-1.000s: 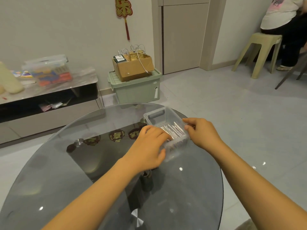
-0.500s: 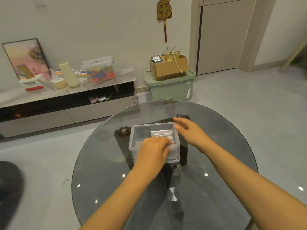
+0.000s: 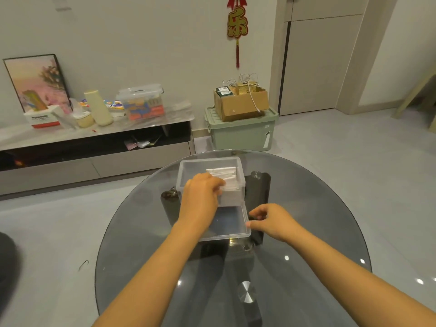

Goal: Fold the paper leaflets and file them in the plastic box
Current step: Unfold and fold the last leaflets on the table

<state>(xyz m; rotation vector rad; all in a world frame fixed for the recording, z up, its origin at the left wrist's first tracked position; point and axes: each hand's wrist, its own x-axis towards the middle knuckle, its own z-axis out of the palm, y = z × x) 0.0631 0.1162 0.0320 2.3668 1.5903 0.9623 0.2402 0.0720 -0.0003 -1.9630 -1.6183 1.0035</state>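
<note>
The plastic box (image 3: 188,172), clear and thin-walled, sits on the round glass tabletop (image 3: 318,208), toward its far side. Inside the box, the folded paper leaflets (image 3: 230,179) stand packed on edge against its right wall, filling roughly the right half; the left half looks bare.

The left hand (image 3: 200,194) reaches over the box's near wall, fingers curled down against the near end of the leaflet stack; whether it pinches leaflets or only presses them together I cannot tell, as the fingertips are hidden. The right hand (image 3: 271,219) hovers just right of the box's near corner, fingers loosely curled, grasping nothing, the thumb touching or nearly touching the box's rim.

A clear flat panel, probably the lid (image 3: 232,220), lies against the near side of the box.

Handling, as a judgement: the leaflets are light and limp, crease easily and will fan out or topple if let go, so they are best taken as 1 bundle, squeezed across the faces near the top edges. The box is light, stiff and likely to slide on glass; steady it by a wall or corner with the free hand.
</note>
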